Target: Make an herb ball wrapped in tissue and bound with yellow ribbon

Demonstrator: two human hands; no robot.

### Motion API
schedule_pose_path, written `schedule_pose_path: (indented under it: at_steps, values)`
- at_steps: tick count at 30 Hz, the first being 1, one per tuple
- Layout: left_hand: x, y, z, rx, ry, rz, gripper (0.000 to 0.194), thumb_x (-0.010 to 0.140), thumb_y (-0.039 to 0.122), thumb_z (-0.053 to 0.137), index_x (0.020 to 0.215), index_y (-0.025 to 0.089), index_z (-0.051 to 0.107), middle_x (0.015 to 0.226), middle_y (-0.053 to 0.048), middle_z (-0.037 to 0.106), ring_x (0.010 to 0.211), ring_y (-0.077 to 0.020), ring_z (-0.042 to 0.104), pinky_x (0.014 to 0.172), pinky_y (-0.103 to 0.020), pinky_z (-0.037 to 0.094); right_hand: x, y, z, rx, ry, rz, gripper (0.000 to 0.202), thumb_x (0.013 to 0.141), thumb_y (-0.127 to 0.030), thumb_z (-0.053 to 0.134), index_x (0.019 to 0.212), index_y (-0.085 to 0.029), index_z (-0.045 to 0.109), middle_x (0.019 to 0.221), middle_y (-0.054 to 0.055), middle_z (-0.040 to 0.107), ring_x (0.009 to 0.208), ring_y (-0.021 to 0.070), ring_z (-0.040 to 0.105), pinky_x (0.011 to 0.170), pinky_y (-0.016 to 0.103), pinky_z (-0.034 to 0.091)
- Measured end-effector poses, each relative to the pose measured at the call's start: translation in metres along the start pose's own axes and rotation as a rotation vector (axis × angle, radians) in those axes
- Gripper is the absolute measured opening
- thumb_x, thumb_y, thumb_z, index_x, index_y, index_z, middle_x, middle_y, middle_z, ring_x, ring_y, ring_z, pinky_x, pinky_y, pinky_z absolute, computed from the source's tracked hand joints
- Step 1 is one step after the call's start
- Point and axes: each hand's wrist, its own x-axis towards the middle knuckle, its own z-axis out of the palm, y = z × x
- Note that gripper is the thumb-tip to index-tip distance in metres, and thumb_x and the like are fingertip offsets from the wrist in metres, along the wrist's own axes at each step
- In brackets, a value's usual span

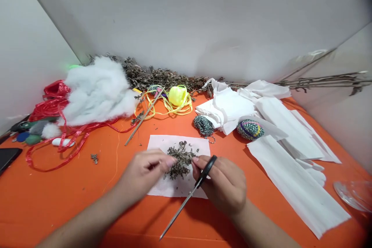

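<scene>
Dried leaves (180, 161) already heaped on white square sheet (158, 145); small clump (94, 158) left of sheet, seems ungathered. Your left hand (148, 168): fingers narrow at heap; pinching leaf or not, cannot tell. Your right hand (225, 182) holds scissors (188, 199): long axis diagonal across sheet's near edge, tips pointing near-left.

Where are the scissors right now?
In the head camera's view, the scissors are at the lower middle, in the person's right hand, blades pointing down and left, close to the crumbled dried leaves on the pale sheet.
</scene>
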Motion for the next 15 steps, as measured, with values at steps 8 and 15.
schedule_pose_path:
  at_steps: [8,15]
  values:
    - [-0.009,0.011,0.03,-0.681,-0.161,-0.388,0.041,0.084,0.054,0.064,0.075,0.015,0.072,0.061,0.0,0.062,0.047,-0.0085,0.05,0.045,-0.019,0.041,0.011,-0.007,-0.001,-0.024,-0.138,-0.209,0.012,0.09,-0.009,0.059,0.097,-0.011,0.069,0.084,0.011,0.076,0.076,0.0199,0.071,0.063,0.031,0.052]
    - [-0.002,0.009,0.024,-0.803,0.026,-0.45,0.042,0.072,0.041,0.082,0.108,0.02,0.078,0.089,-0.005,0.077,0.067,-0.0104,0.063,0.066,-0.021,0.053,0.01,-0.009,0.006,-0.064,-0.258,-0.233,0.015,0.094,-0.011,0.055,0.096,-0.013,0.07,0.09,0.008,0.078,0.09,0.0209,0.073,0.075,0.03,0.057]
